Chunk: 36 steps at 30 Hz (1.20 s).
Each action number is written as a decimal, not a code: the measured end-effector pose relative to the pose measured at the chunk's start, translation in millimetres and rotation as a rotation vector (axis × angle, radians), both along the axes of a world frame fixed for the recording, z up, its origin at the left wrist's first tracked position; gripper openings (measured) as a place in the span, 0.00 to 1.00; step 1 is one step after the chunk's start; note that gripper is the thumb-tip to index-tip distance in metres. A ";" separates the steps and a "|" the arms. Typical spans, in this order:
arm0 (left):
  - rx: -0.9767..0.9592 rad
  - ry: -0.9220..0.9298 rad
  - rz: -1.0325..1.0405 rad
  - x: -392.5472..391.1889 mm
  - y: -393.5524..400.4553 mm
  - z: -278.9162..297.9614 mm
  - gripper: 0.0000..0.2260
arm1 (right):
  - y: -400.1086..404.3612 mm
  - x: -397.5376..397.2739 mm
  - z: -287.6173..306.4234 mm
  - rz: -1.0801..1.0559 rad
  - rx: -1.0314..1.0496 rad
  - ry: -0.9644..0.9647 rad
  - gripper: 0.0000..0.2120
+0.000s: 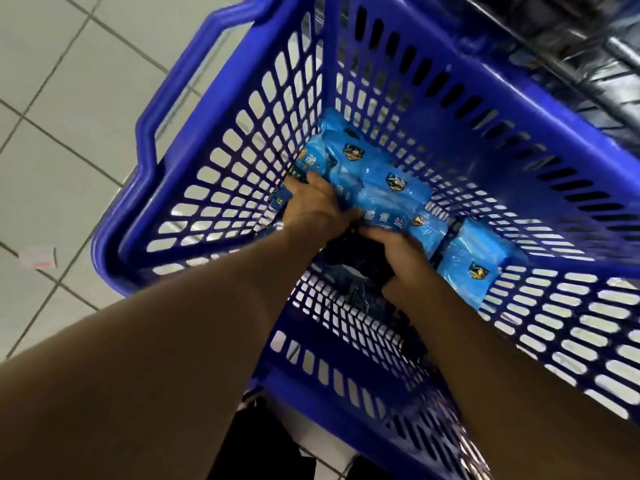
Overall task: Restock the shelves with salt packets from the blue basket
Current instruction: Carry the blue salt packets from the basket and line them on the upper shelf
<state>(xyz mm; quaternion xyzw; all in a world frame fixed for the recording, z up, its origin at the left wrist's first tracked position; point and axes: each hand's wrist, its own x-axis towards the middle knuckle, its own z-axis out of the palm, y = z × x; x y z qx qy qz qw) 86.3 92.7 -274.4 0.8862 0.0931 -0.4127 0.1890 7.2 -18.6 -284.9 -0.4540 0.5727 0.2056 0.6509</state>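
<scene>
Both my arms reach down into the blue basket (pixel 214 140), a deep slotted plastic one. Several light blue salt packets (pixel 377 178) with dark emblems lie stacked at its bottom. My left hand (pixel 317 202) grips the near edge of that stack, fingers curled under it. My right hand (pixel 398 254) holds the lower side of the same stack, next to a dark wrapper beneath it. One more salt packet (pixel 474 265) lies apart at the right of the basket floor.
The basket stands on a pale tiled floor (pixel 69 116); its handle (pixel 162 109) juts out to the left. A dark metal shelf edge (pixel 595 57) runs along the upper right. A scrap of paper (pixel 38 258) lies on the floor at left.
</scene>
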 end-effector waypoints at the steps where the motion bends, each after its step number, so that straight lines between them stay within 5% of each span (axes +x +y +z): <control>1: -0.027 0.023 0.029 -6.9 -2.4 -3.1 0.42 | -4.9 -5.6 -0.6 0.016 -0.007 -0.002 0.21; 7: -0.072 0.079 0.329 -27.6 -28.5 -25.3 0.42 | -40.0 -43.2 2.7 0.056 0.077 -0.069 0.28; 15: -0.372 0.175 0.674 -21.5 -4.6 7.9 0.22 | -74.1 -74.1 62.8 0.143 0.083 -0.096 0.29; 21: -0.756 0.367 0.902 -51.6 44.7 167.2 0.11 | -55.5 -93.5 191.6 -0.006 0.211 -0.179 0.21; 25: -0.885 0.388 0.949 -78.6 73.8 293.5 0.15 | -43.5 -105.7 311.0 -0.026 0.239 -0.268 0.19; 31: -0.877 0.344 0.793 -116.2 99.6 478.5 0.23 | -35.6 -126.5 489.6 -0.069 0.252 -0.392 0.18; 36: -0.853 0.354 0.841 -123.5 89.6 615.9 0.14 | -47.4 -149.9 624.8 -0.119 0.189 -0.393 0.20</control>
